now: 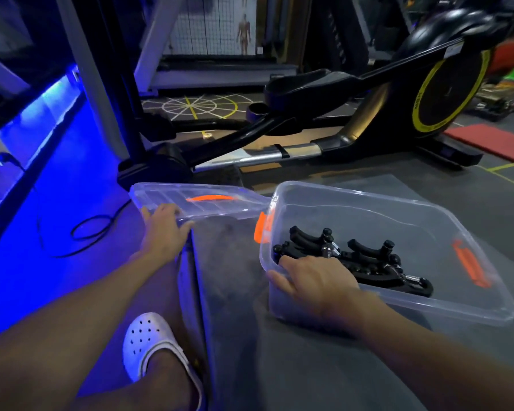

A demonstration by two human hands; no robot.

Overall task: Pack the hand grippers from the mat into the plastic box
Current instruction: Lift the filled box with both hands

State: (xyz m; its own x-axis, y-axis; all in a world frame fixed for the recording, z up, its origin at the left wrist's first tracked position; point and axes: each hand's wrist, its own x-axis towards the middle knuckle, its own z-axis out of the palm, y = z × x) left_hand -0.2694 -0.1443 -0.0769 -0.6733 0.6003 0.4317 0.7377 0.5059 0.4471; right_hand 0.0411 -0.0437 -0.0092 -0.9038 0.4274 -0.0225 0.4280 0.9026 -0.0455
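Your left hand [163, 229] pinches the lid [166, 194] by its near edge, likely to swing it over; your right hand [318, 277] curls over the box [428, 209] wall to steady it; the hand grippers [362, 256] lie inside the box, with none visible on the mat [279, 366].

We list a plastic box [353, 203] and lid [166, 192] in clear, glossy plastic with orange clips [261, 226]. We note hand grippers [365, 253] in matt black with shiny metal springs [327, 250], and a matt grey mat [279, 366].
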